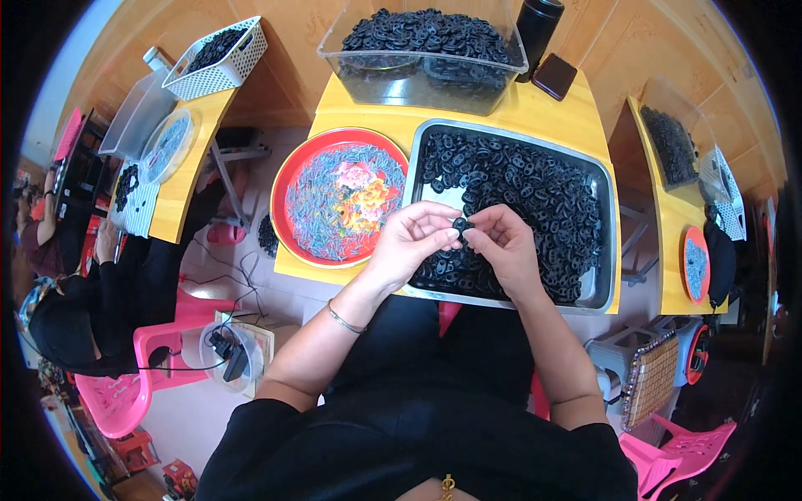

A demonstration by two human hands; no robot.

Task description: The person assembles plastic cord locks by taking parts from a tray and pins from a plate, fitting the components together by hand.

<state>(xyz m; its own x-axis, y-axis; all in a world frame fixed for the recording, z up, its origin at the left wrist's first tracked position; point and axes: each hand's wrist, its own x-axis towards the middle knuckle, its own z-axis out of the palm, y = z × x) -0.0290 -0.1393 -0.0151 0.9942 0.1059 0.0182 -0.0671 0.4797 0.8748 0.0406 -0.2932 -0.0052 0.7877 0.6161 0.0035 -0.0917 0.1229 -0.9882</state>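
Observation:
Between the fingertips of both hands is a small black plastic piece. My left hand pinches it from one side, thumb and finger closed on it. From the other side my right hand grips it with thumb and forefinger. Both hands are above the near part of a metal tray, where many small black plastic pieces with holes lie loose. Left of it stands a round red tray with a flower pattern, holding many thin grey-blue pins.
A clear plastic bin of black pieces stands at the table's back, beside a dark flask and a dark flat case. At left, a person sits near another yellow table. Pink chairs and a cable are on the floor.

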